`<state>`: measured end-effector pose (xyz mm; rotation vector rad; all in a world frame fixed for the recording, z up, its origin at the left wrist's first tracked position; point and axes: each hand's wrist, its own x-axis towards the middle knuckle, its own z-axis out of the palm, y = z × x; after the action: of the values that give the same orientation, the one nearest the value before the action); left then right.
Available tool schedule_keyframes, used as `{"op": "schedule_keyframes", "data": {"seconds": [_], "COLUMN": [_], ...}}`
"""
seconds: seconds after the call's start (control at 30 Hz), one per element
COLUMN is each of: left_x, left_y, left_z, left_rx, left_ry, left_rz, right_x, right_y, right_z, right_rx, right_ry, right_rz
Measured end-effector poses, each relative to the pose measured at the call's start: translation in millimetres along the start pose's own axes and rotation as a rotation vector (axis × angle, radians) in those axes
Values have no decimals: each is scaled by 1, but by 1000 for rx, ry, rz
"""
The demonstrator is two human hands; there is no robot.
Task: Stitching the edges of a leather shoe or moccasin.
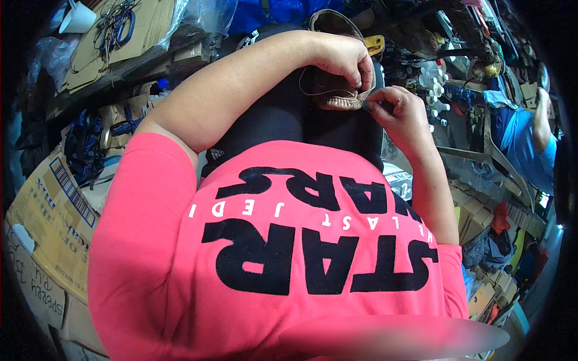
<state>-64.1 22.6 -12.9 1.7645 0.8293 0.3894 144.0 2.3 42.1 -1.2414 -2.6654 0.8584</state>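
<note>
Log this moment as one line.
left hand: over shoe | right hand: beside shoe's toe | thread: looping out on shoe's left | grip: unclear, both hands

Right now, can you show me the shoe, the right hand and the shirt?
Shoe (339, 103): head view, on its puckered edge nearest the shirt.
Right hand (401, 112): head view, middle of the hand.
Shirt (301, 215): head view, pink front.

Both hands (402, 113) are at the gathered toe (340, 104) of a brown shoe (329, 82), thin thread (302, 86) looping nearby
</note>
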Motion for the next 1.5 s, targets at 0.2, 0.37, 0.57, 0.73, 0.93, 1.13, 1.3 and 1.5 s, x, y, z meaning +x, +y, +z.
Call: {"op": "schedule_keyframes", "data": {"seconds": [0.2, 0.37, 0.57, 0.73, 0.93, 1.13, 1.3, 1.5], "left_x": [-1, 0, 0, -1, 2, 8, 6, -1], "left_y": [-2, -2, -4, -3, -1, -6, -9, -5], "left_z": [-1, 1, 0, 1, 4, 4, 5, 6], "left_rx": [22, -3, -15, 5, 94, 168, 150, 262], "left_ry": [-5, -13, -18, -3, 7, -6, 28, 91], "left_rz": [6, -27, 11, 22, 47, 145, 125, 75], "right_x": [-3, -5, -6, -4, -2, 6, 13, 11], "right_y": [-4, -4, -1, 2, 28, 57, 69, 46], "right_z": [0, 0, 1, 8, 4, 1, 10, 28], "right_rx": [23, 51, 54, 138, 161, 381, 589, 463], "right_ry": [1, 0, -11, -1, -90, -180, -221, -17], "right_rz": [27, 66, 71, 79, 19, 6, 35, -20]}}
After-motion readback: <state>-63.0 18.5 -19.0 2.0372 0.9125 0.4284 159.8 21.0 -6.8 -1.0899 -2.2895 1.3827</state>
